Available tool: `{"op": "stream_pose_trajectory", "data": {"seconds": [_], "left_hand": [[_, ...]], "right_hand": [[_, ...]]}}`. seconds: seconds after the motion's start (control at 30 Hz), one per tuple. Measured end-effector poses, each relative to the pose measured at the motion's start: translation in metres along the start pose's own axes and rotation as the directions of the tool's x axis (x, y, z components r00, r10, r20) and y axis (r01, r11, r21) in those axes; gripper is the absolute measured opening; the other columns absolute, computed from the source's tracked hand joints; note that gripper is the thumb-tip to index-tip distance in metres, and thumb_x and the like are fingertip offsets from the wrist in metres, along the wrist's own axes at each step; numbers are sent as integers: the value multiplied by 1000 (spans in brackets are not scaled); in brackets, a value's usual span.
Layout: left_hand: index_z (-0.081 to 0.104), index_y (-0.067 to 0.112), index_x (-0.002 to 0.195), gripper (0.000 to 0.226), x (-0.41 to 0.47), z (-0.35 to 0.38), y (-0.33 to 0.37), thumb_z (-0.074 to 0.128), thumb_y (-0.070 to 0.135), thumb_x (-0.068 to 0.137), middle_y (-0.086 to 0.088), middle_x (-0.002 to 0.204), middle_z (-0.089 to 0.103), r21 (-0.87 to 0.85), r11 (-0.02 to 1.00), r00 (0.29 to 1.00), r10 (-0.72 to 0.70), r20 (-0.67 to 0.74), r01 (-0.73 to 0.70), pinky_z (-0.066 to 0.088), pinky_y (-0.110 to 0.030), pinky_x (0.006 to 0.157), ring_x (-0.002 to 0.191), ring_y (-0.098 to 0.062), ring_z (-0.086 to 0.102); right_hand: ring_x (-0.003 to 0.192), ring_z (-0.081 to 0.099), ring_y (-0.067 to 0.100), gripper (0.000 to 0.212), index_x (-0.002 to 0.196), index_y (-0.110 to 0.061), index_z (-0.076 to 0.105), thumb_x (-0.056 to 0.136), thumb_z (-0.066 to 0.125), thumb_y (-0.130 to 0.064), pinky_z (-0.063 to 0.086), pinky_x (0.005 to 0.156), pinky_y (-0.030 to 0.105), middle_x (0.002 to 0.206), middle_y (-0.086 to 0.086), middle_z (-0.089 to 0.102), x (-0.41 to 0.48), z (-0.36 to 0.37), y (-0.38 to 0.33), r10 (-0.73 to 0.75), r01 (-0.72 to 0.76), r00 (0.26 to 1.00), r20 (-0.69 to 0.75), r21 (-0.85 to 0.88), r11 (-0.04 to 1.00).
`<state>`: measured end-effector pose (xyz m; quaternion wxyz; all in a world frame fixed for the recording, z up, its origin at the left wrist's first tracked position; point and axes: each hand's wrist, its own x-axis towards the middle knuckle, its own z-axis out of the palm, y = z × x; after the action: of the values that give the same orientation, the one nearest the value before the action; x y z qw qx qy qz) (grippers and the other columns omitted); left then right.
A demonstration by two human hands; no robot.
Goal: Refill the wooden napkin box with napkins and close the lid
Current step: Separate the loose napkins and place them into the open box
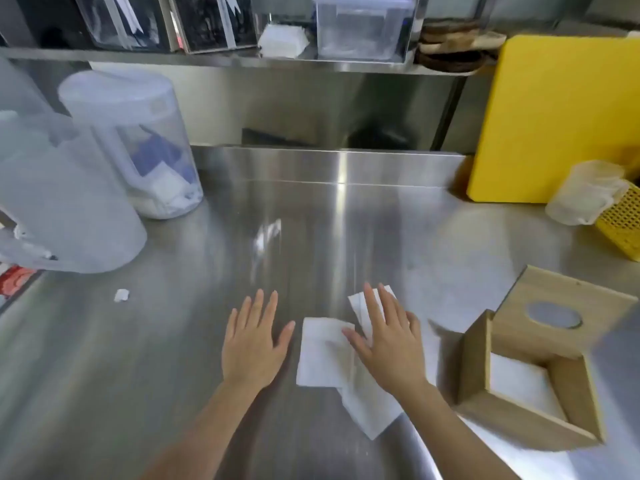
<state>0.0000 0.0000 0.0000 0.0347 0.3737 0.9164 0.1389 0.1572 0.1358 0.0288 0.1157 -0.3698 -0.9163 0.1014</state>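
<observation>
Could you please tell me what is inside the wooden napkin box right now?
The wooden napkin box stands open, with white napkins lying flat on its bottom. The near wall hides their front edge, so how many are stacked cannot be seen.

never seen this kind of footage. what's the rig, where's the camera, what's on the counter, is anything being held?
There is no machine here: a person works with bare hands. The one picture comes from a wide-angle camera on the person's head, looking forward and down, so the arms reach in from the bottom edge.

The surface is a steel counter. The left hand lies flat on bare steel, fingers spread. The right hand lies flat on white napkins spread on the counter. Neither hand has a grip on anything; both are open.

To the right stands the wooden napkin box, open, with something white inside. Its lid, with an oval hole, is off the opening, behind the box.

Farther back: clear plastic containers at left, a yellow board and a yellow basket at right.
</observation>
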Motion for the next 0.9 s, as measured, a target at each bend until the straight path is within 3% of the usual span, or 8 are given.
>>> {"op": "stream_pose_trajectory", "data": {"seconds": [0.13, 0.2, 0.27, 0.4, 0.5, 0.57, 0.77, 0.9], "left_hand": [[26, 22, 143, 91, -11, 18, -10, -14, 70, 77, -6, 151, 30, 70, 997, 1000, -22, 0, 22, 14, -41, 114, 140, -26, 24], [29, 21, 142, 90, -13, 24, -12, -14, 68, 78, -7, 150, 32, 88, 996, 1000, -23, -7, 24, 17, -42, 114, 139, -27, 26], [26, 22, 143, 89, -13, 24, -13, -14, 67, 78, -7, 152, 29, 95, 995, 1000, -19, 3, 19, 14, -41, 114, 140, -26, 23], [27, 21, 143, 88, -13, 25, -11, -13, 66, 79, -8, 151, 29, 94, 995, 1000, -25, -6, 26, 14, -42, 114, 140, -27, 23], [24, 22, 144, 88, -15, 25, -11, -16, 66, 78, -7, 152, 27, 83, 996, 1000, -28, 2, 28, 11, -41, 115, 141, -26, 20], [23, 22, 144, 89, -16, 24, -10, -17, 66, 78, -7, 153, 25, 81, 996, 999, -32, 1, 31, 10, -40, 115, 142, -26, 18], [15, 23, 146, 94, -21, 24, -5, -25, 65, 73, -4, 156, 18, 83, 996, 999, -46, 20, 44, 4, -40, 116, 143, -24, 10], [26, 16, 143, 91, -23, 24, 2, -18, 64, 79, -8, 151, 29, 93, 994, 999, -50, 22, 48, 13, -45, 115, 141, -28, 21]], "right_hand": [[88, 69, 28, 57, 97, -14, 67, 80, 35, -58, 55, 73, 39, 102, 7, 72, -11, 16, -2, -6, 2, 1000, -29, -108, 994], [69, 66, 24, 50, 79, -15, 68, 74, 39, -56, 51, 62, 35, 79, 2, 70, -14, 20, -6, 6, -10, 999, -39, -124, 992], [60, 61, 22, 50, 73, -15, 67, 73, 40, -57, 48, 55, 34, 66, -1, 64, -15, 20, -10, 52, -52, 999, -3, -132, 990], [72, 61, 27, 45, 84, -10, 67, 73, 65, -54, 46, 68, 40, 75, 5, 66, -15, 24, -19, 130, -125, 986, 104, -60, 990], [97, 53, 27, 44, 102, -9, 59, 82, 57, -48, 36, 86, 38, 99, 6, 61, -10, 25, -24, 179, -184, 970, 163, 16, 983], [103, 47, 23, 34, 105, -12, 55, 88, 51, -41, 31, 88, 34, 106, 3, 56, -5, 26, -25, 209, -224, 961, 183, 66, 972], [91, 47, 23, 11, 83, -14, 50, 92, 46, -18, 24, 77, 29, 87, -2, 46, 1, 22, -25, 221, -256, 960, 169, 222, 941], [70, 48, 23, 15, 80, -12, 42, 94, 46, -17, 39, 68, 33, 68, -3, 48, 0, 7, -15, 226, -304, 949, 217, 463, 832]]}}
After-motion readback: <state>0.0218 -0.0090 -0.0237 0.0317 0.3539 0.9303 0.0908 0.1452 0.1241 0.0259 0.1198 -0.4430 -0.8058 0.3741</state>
